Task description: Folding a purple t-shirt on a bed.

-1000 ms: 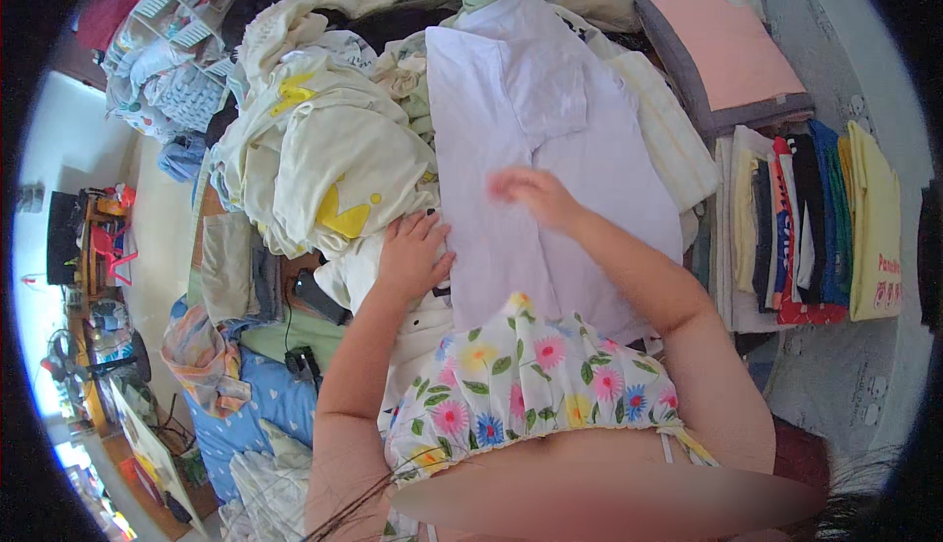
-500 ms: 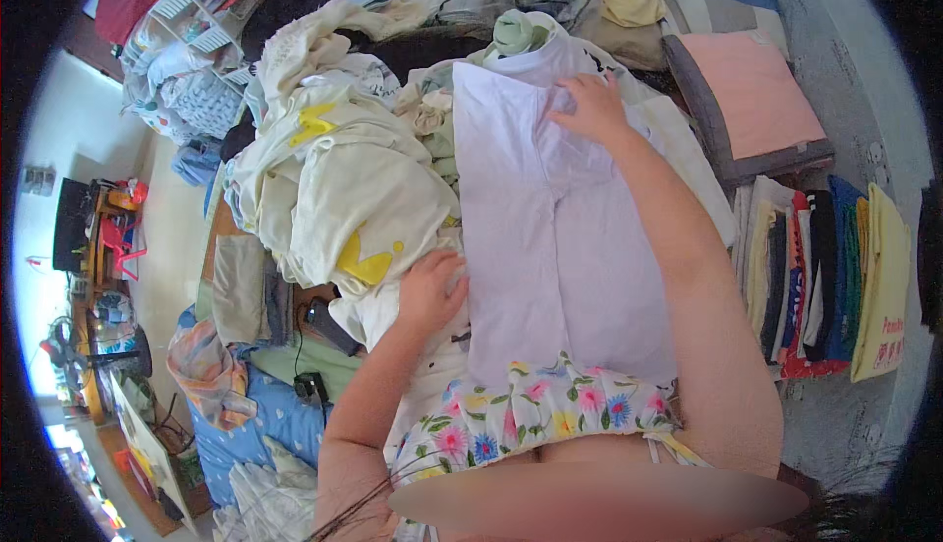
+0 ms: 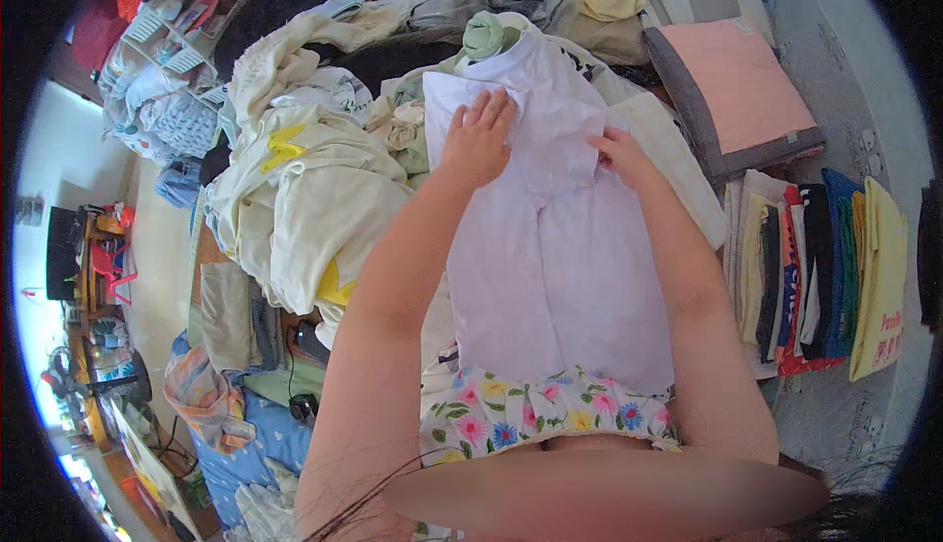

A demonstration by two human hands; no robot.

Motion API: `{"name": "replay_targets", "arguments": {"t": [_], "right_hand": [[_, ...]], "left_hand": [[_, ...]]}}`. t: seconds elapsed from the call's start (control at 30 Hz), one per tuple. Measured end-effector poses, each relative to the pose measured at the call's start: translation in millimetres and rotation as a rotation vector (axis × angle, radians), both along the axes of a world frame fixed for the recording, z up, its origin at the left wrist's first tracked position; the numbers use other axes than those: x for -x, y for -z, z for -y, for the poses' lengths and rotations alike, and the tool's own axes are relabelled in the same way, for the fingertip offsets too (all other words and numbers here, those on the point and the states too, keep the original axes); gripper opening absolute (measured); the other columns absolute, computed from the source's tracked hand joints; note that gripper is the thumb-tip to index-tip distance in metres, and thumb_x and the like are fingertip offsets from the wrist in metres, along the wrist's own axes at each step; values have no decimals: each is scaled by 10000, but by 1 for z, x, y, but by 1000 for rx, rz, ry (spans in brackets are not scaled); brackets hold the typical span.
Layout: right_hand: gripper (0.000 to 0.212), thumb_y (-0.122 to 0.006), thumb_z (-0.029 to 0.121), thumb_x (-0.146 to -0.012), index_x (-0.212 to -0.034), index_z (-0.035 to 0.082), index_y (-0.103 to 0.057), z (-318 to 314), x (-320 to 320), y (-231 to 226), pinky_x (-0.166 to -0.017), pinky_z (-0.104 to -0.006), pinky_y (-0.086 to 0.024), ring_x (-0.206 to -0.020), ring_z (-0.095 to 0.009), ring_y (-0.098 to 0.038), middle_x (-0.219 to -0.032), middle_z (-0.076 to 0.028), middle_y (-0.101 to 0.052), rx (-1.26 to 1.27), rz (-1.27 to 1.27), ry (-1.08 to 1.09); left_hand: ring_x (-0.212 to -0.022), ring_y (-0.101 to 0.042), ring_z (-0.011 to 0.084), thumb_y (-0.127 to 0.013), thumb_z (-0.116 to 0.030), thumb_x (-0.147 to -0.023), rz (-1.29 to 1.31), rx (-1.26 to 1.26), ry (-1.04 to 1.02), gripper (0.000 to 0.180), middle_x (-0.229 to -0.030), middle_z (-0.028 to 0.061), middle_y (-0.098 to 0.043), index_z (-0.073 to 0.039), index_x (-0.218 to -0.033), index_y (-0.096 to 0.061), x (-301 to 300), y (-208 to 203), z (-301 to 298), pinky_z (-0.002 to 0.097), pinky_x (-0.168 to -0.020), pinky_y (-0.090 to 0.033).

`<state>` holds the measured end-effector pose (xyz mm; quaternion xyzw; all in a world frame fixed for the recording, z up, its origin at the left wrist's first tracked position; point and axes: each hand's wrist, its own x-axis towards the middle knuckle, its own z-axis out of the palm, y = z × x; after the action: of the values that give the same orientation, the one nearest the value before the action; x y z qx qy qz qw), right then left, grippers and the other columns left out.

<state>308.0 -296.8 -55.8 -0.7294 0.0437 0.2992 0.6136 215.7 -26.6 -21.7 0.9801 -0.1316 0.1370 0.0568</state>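
A pale lavender garment (image 3: 550, 277) lies spread in front of me, with a lengthwise line down its middle and its far part bunched in creases. My left hand (image 3: 479, 139) rests flat on its far left part, fingers stretched out. At the far right edge of the cloth, my right hand (image 3: 626, 161) is closed with its fingertips on the fabric. Beyond the garment sits a rolled light green cloth (image 3: 484, 37). White fabric (image 3: 668, 139) shows from under it on the right.
To the left is a heap of cream clothes with yellow patches (image 3: 305, 188). A row of folded clothes (image 3: 796, 267) stands upright on the right, with a pink and grey folded cloth (image 3: 739, 85) beyond. Baskets (image 3: 182, 46) stand far left; a black adapter (image 3: 303, 406) lies near left.
My left hand has moved from the garment's left side up onto its far part. My right hand has come down and right to the cloth's edge.
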Motion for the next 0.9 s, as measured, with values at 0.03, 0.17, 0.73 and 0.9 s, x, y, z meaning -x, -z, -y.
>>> {"name": "replay_targets", "arguments": {"t": [0.03, 0.17, 0.73, 0.9], "right_hand": [[450, -673, 261, -796, -1153, 17, -551, -6, 11, 3, -724, -269, -447, -861, -150, -575, -1016, -68, -619, 19, 134, -34], [421, -639, 232, -816, -1168, 23, -542, -8, 24, 12, -729, -275, -443, -887, -139, -561, -1037, -48, -613, 15, 387, 72], [479, -623, 168, -830, -1253, 3, -472, -1, 66, 25, -900, -322, -437, -1064, -198, -543, -1180, -101, -562, -83, 328, 10], [471, -600, 110, -829, -1261, -2, -452, -9, 85, -3, -898, -319, -436, -1045, -184, -547, -1170, -95, -563, -232, 332, 17]], "left_hand": [[-1364, -218, 285, -605, -262, -787, -45, -17, -10, 673, -1474, 107, -234, -107, -1378, -322, -5, 1, -4, 498, -1067, -252], [-1363, -211, 309, -673, -308, -740, -139, -83, -65, 764, -1489, 113, -190, -214, -1399, -299, -9, -20, 3, 513, -1054, -273], [-1301, -324, 349, -555, -178, -818, -13, -68, 32, 551, -1437, 152, -290, -194, -1343, -388, -31, -2, -17, 487, -1017, -337], [-1266, -383, 328, -551, -119, -785, -179, 9, 120, 501, -1401, 116, -363, -131, -1277, -457, -27, -9, -32, 445, -1005, -369]]}}
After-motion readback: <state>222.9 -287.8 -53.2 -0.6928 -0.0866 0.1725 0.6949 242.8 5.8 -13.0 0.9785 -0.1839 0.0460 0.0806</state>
